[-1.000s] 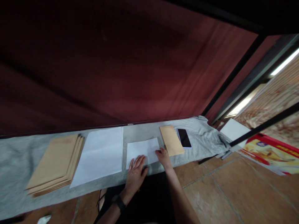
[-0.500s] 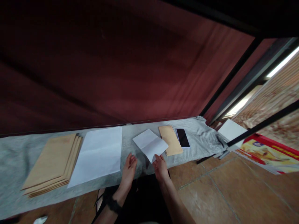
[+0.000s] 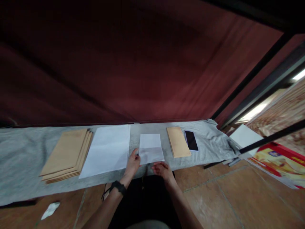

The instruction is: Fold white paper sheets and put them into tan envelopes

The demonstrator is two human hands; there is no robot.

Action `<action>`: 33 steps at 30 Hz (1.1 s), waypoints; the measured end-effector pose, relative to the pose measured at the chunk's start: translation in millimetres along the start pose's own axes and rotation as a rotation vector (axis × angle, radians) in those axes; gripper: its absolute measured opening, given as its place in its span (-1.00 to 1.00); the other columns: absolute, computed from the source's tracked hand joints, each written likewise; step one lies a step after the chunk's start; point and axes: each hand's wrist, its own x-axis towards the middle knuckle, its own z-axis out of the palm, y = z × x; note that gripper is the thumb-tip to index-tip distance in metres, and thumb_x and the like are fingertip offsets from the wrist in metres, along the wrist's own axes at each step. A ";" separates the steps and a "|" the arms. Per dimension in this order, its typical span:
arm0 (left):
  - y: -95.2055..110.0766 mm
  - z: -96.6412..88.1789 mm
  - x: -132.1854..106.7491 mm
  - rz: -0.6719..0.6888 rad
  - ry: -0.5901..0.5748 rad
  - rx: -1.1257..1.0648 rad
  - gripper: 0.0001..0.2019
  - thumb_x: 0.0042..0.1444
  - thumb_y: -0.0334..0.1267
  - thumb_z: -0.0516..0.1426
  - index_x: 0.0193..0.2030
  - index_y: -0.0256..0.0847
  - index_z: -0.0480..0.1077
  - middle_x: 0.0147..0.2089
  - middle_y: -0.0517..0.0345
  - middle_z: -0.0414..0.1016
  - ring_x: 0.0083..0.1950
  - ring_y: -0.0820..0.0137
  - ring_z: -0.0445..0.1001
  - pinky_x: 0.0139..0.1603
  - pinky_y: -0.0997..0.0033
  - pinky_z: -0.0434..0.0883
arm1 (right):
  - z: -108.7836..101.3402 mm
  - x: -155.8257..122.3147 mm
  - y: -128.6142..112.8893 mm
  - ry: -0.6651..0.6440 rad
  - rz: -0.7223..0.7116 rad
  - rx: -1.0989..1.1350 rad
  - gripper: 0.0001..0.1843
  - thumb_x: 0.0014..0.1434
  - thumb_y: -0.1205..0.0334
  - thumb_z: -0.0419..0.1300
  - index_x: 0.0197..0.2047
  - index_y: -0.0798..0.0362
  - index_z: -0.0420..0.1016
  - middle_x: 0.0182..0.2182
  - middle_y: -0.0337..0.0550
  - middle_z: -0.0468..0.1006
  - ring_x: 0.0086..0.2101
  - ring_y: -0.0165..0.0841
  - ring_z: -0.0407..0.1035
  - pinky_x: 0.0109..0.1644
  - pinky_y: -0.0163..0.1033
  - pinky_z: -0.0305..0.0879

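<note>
A small white sheet of paper (image 3: 150, 144), with a crease across it, lies almost square to me on the grey cloth. My left hand (image 3: 132, 163), wearing a dark wristband, pinches its lower left corner between thumb and fingers. Just below the lower right part of the sheet is my right hand (image 3: 163, 170), fingers loosely curved and apart, with nothing seen in them. To the left lies a larger stack of white paper (image 3: 107, 149). Brown envelopes (image 3: 178, 142) lie to the right of the small sheet.
Several large brown envelopes (image 3: 65, 152) are piled at the left. A phone (image 3: 191, 140) lies beside the smaller envelopes. The grey cloth (image 3: 21, 159) covers a narrow table before a dark red curtain (image 3: 133, 79). A red and yellow box (image 3: 281, 162) stands at the right, beyond a dark bar.
The small sheet has turned from a slant to nearly straight and lies flatter. My left hand has reached its left corner; my right hand has let go of its lower corner. The view has shifted.
</note>
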 end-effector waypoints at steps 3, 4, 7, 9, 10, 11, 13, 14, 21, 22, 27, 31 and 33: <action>-2.1 -2.9 -0.7 0.015 -0.039 0.079 -0.54 0.14 -0.45 0.01 0.20 -0.22 0.33 -0.38 0.23 0.46 -0.42 0.41 0.51 -0.50 0.50 0.44 | -15.9 3.3 -7.4 0.026 -0.128 -0.208 -0.68 0.11 -0.06 0.23 -0.26 0.01 0.56 -0.40 -0.11 0.62 -0.33 -0.20 0.51 -0.19 -0.13 0.44; -2.1 -2.4 -1.3 0.026 -0.044 0.101 -0.55 0.14 -0.45 0.01 0.18 -0.23 0.34 -0.38 0.22 0.46 -0.42 0.41 0.50 -0.48 0.49 0.45 | -19.5 5.9 -9.5 0.053 -0.252 -0.383 -0.70 0.19 -0.01 0.17 -0.18 0.00 0.57 -0.31 -0.07 0.63 -0.25 -0.18 0.51 -0.11 -0.10 0.43; -1.2 -0.1 -4.2 0.058 -0.027 0.161 -0.60 0.18 -0.44 0.00 0.15 -0.22 0.37 -0.38 0.21 0.48 -0.40 0.41 0.51 -0.36 0.44 0.48 | -24.2 16.8 -10.6 0.103 -0.590 -0.873 -0.62 0.34 0.15 -0.02 0.08 0.04 0.51 -0.03 0.05 0.59 -0.01 -0.14 0.45 0.11 -0.01 0.35; -0.2 -0.6 -8.0 0.076 -0.024 0.196 -0.62 0.19 -0.43 0.02 0.13 -0.23 0.38 -0.35 0.17 0.50 -0.34 0.37 0.53 -0.25 0.39 0.49 | -24.3 24.0 -6.2 0.065 -0.731 -1.087 -0.56 0.38 0.20 -0.06 0.23 0.07 0.40 0.16 0.08 0.48 0.16 -0.13 0.34 0.24 0.04 0.24; 0.4 -1.8 -10.8 0.083 -0.025 0.237 -0.64 0.20 -0.43 0.03 0.13 -0.23 0.39 -0.32 0.15 0.52 -0.30 0.35 0.54 -0.19 0.36 0.49 | -24.3 26.8 -2.9 0.038 -0.776 -1.164 -0.53 0.38 0.21 -0.05 0.29 0.08 0.35 0.23 0.07 0.41 0.23 -0.12 0.26 0.30 0.07 0.17; 1.3 -3.4 -14.2 0.088 -0.021 0.306 -0.64 0.20 -0.42 0.04 0.12 -0.22 0.39 -0.29 0.13 0.54 -0.25 0.32 0.55 -0.13 0.33 0.48 | -24.4 29.0 0.7 0.018 -0.803 -1.221 -0.51 0.39 0.21 -0.04 0.33 0.08 0.30 0.29 0.06 0.35 0.27 -0.11 0.20 0.34 0.10 0.10; 4.1 -6.4 -22.0 0.137 0.016 0.486 -0.68 0.23 -0.40 0.05 0.11 -0.22 0.40 -0.24 0.06 0.56 -0.16 0.26 0.57 -0.03 0.27 0.46 | -25.1 31.3 7.0 -0.003 -0.807 -1.275 -0.49 0.40 0.20 -0.03 0.36 0.07 0.26 0.34 0.04 0.27 0.31 -0.10 0.13 0.38 0.12 0.00; 6.2 -6.7 -25.7 0.199 0.040 0.567 -0.70 0.26 -0.38 0.03 0.10 -0.22 0.41 -0.20 0.00 0.56 -0.11 0.22 0.57 0.03 0.22 0.44 | -25.4 31.6 9.2 -0.008 -0.794 -1.279 -0.49 0.40 0.19 -0.02 0.37 0.06 0.25 0.35 0.02 0.25 0.32 -0.11 0.12 0.39 0.12 -0.02; 20.7 33.8 -21.9 0.677 -0.127 0.655 -0.59 0.33 -0.22 0.01 0.28 -0.18 0.33 0.40 -0.08 0.25 0.45 0.12 0.13 0.44 0.01 0.07 | -23.3 30.1 9.9 -0.023 -0.696 -1.171 -0.48 0.36 0.20 0.02 0.36 -0.02 0.26 0.37 -0.08 0.21 0.34 -0.12 0.10 0.43 0.15 -0.08; 20.3 41.9 -16.7 0.720 -0.149 0.691 -0.56 0.34 -0.20 -0.01 0.32 -0.21 0.29 0.44 -0.09 0.19 0.48 0.11 0.06 0.45 -0.04 0.04 | -23.2 29.9 9.9 -0.024 -0.685 -1.156 -0.48 0.36 0.22 0.03 0.36 -0.02 0.28 0.37 -0.08 0.21 0.34 -0.12 0.10 0.43 0.15 -0.08; 13.9 60.4 13.8 0.779 -0.094 0.884 -0.49 0.37 -0.10 -0.05 0.38 -0.24 0.21 0.48 -0.11 0.09 0.52 0.13 -0.03 0.48 -0.08 -0.06 | -24.7 30.5 12.8 -0.042 -0.681 -1.096 -0.47 0.34 0.25 0.01 0.36 -0.02 0.27 0.37 -0.11 0.20 0.34 -0.14 0.09 0.44 0.16 -0.10; 12.1 51.3 36.5 0.757 -0.041 0.944 -0.46 0.38 -0.07 -0.08 0.42 -0.23 0.16 0.50 -0.08 0.05 0.53 0.17 -0.05 0.50 -0.01 -0.09 | -24.5 31.9 13.4 -0.034 -0.691 -1.061 -0.45 0.34 0.23 0.03 0.37 -0.02 0.25 0.37 -0.10 0.20 0.34 -0.12 0.10 0.45 0.17 -0.11; 10.6 44.0 45.0 0.721 -0.008 0.956 -0.45 0.38 -0.06 -0.09 0.42 -0.25 0.14 0.50 -0.09 0.03 0.53 0.17 -0.06 0.50 0.02 -0.09 | -24.3 31.6 13.6 -0.035 -0.681 -1.066 -0.45 0.33 0.24 0.04 0.37 -0.02 0.25 0.37 -0.10 0.19 0.34 -0.12 0.10 0.45 0.16 -0.11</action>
